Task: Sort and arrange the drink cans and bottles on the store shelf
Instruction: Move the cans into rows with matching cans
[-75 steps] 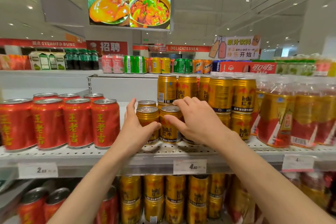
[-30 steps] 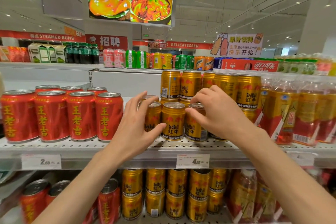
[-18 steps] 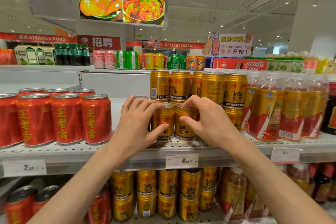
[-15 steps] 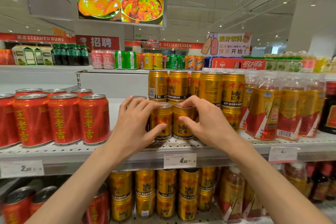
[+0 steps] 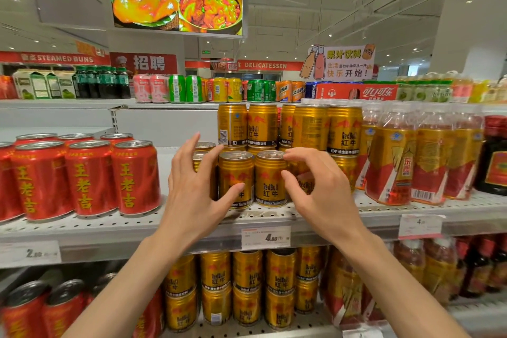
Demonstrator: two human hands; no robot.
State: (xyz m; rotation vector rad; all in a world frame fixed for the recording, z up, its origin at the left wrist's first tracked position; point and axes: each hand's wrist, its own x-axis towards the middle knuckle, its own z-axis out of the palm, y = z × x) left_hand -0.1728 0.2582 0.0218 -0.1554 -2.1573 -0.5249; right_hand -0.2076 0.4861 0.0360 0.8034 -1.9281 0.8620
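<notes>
Two gold Red Bull cans stand side by side at the front of the middle shelf [image 5: 192, 228], the left can [image 5: 236, 173] and the right can [image 5: 270, 181]. My left hand [image 5: 197, 195] hovers just left of them with fingers spread and its thumb against the left can's front. My right hand [image 5: 318, 197] is curled loosely to the right, its index fingertip at the right can's rim. A third gold can [image 5: 304, 184] shows between its thumb and fingers. More gold cans [image 5: 204, 145] stand behind, partly hidden by my left hand.
Red herbal-tea cans [image 5: 134, 178] fill the shelf's left side, with a bare gap between them and the gold cans. Stacked gold cans [image 5: 343, 129] and wrapped gold-labelled bottles [image 5: 389, 162] stand to the right. Gold cans [image 5: 247, 282] fill the shelf below. A price tag [image 5: 265, 237] hangs on the rail.
Both hands held the front gold cans and pushed them together. Now the fingers have loosened and spread, and the hands have drawn back a little from the cans.
</notes>
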